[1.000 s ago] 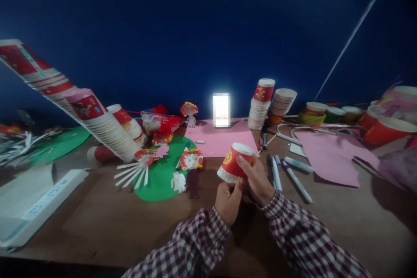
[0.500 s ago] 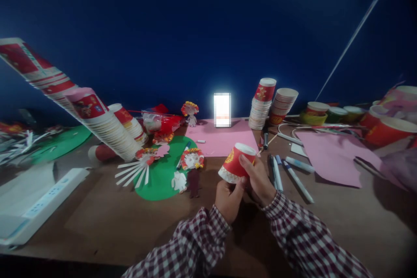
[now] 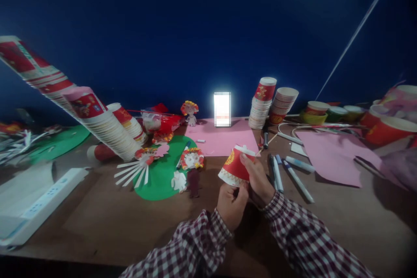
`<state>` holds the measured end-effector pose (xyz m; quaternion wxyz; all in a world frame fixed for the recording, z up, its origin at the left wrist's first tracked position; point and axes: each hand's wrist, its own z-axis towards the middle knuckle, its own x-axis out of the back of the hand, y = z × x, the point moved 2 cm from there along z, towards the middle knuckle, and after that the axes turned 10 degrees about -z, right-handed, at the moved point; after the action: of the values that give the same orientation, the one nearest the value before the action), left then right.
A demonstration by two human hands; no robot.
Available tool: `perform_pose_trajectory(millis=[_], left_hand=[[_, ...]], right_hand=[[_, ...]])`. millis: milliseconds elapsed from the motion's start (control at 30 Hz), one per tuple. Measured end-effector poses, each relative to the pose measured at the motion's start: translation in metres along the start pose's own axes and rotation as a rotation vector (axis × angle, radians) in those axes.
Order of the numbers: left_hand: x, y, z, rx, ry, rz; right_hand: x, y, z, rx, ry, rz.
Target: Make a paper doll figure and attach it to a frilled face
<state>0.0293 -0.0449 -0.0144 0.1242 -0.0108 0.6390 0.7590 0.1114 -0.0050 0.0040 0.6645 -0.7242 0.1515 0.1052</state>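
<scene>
A red paper cup [image 3: 236,163] with a gold print is held upside down above the brown table, its narrow end up and its wide white edge with a zigzag line below. My right hand [image 3: 259,178] is closed around its right side, thumb across the red wall. Under the wide edge, my left hand [image 3: 232,204] pinches the cup with thumb and fingers; part of its grip is hidden. At the narrow end the white base looks uneven, with a pale flap standing out. Several marker pens [image 3: 276,171] lie just right of my right hand.
Tall leaning stacks of paper cups [image 3: 120,139] stand at left, and more stacks [image 3: 260,108] at the back. Pink paper [image 3: 224,139] and green paper [image 3: 153,182] carry paper cut-outs. A power strip [image 3: 48,204] lies at left. A bright blurred screen [image 3: 222,108] stands behind.
The cup has tipped slightly, and its narrow end now shows an uneven white flap instead of a smooth oval. My left hand has shifted a little to the right along the wide edge.
</scene>
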Motion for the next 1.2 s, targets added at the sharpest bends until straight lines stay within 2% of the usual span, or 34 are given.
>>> perform_pose_trajectory(millis=[167, 400, 500, 567, 667, 767, 900, 1067, 1200], left_hand=[[-0.002, 0.005, 0.0, -0.082, -0.091, -0.046], [0.003, 0.007, -0.009, -0.184, -0.16, 0.179], [0.004, 0.007, -0.015, -0.189, -0.239, 0.161], [0.005, 0.004, -0.013, -0.13, -0.209, 0.074], [0.007, -0.001, -0.005, -0.034, -0.067, -0.014], [0.008, -0.006, -0.001, 0.007, -0.027, -0.015], [0.007, -0.008, -0.004, 0.001, -0.029, -0.012], [0.005, 0.001, -0.005, -0.024, -0.093, -0.004], [0.003, 0.012, -0.001, -0.185, -0.124, 0.193]], right_hand=[[-0.002, -0.002, -0.002, -0.008, -0.011, 0.031], [0.002, -0.003, -0.003, -0.014, -0.01, 0.051], [0.006, -0.005, 0.0, -0.015, 0.002, 0.045], [0.008, -0.006, 0.0, -0.006, 0.0, 0.031], [0.007, -0.007, 0.0, 0.026, -0.01, 0.003], [0.004, -0.008, 0.0, 0.064, -0.015, -0.015], [0.002, -0.007, 0.0, 0.055, -0.033, 0.002], [-0.001, -0.004, -0.005, -0.025, -0.086, 0.056], [-0.001, -0.004, -0.006, -0.062, -0.113, 0.089]])
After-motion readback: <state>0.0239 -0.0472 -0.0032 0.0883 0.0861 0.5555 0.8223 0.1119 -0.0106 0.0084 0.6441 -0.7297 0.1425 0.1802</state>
